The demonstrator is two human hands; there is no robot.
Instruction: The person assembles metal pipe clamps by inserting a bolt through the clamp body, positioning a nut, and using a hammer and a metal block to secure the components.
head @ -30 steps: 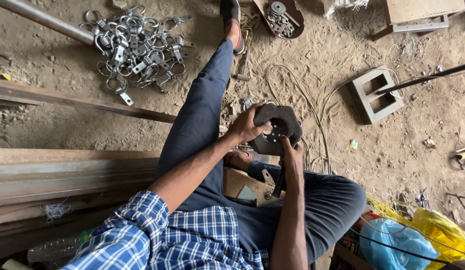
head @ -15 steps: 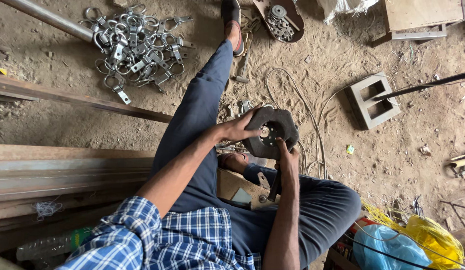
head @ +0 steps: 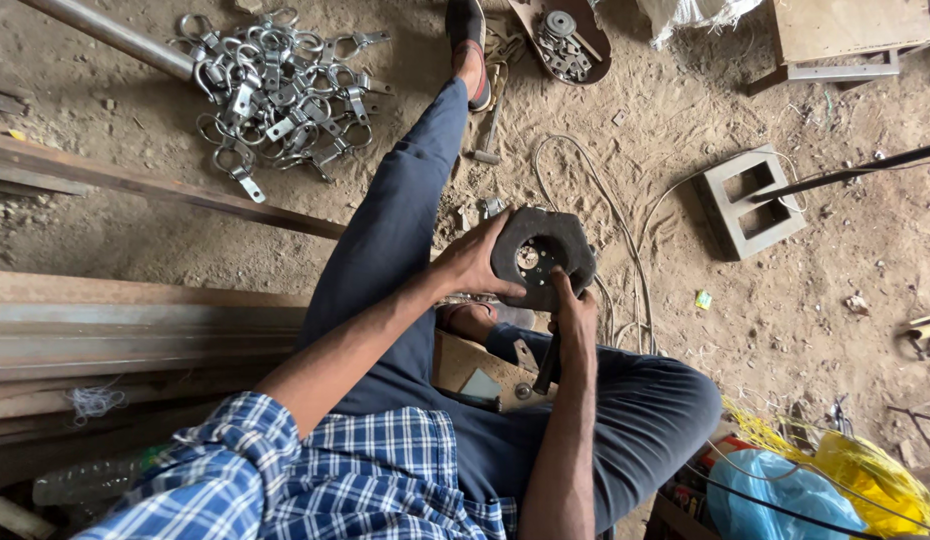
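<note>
I see left hand (head: 477, 265) clamped on dark round disc (head: 542, 258) | right hand (head: 575, 318) clamped on dark tool handle (head: 547, 362) below disc | pile of metal clamps (head: 275, 90) on dirt floor (head: 685, 330)

One head-worn view, looking steeply down, close over lap and hands, sandy floor (head: 685, 130) beyond

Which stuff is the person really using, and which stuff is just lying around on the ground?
In use:
dark metal plate, in left hand
dark tool, in right hand

Lying about:
clamp pile
grey block
steel beams
blue bag
</note>
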